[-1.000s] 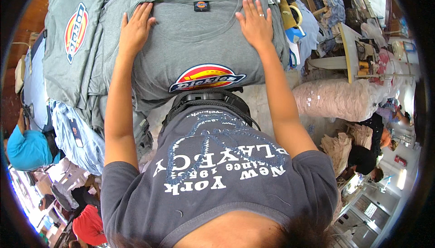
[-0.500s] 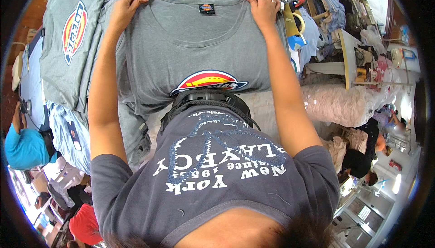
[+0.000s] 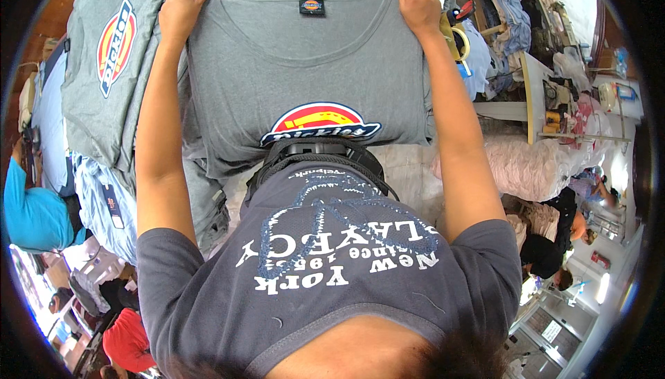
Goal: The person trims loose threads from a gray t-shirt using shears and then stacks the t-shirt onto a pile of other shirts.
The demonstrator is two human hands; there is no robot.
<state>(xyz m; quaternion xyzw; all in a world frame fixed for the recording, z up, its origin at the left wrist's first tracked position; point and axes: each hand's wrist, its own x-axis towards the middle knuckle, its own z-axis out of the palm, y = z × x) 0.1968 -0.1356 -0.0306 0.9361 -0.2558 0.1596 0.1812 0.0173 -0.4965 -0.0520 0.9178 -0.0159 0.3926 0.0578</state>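
A grey T-shirt lies spread in front of me on a pile of similar shirts, its neckline at the far side. It has a black neck label and a red, yellow and blue printed emblem near my waist. My left hand pinches the shirt at the left shoulder, thumb and fingers closed on the cloth. At the right shoulder, my right hand pinches the fabric the same way. The neckline runs taut between both hands. The lower part of the shirt hangs over the near edge, partly hidden by my waist bag.
Another grey shirt with the same emblem lies to the left. Right of my hand are a tape roll and a red-and-black tool. Pale pink cloth bundles lie further right. A person in blue is at the left.
My right hand has moved outward to the right, and the neckline has become wider and smoother. The emblem shows flatter. My left hand has shifted slightly left.
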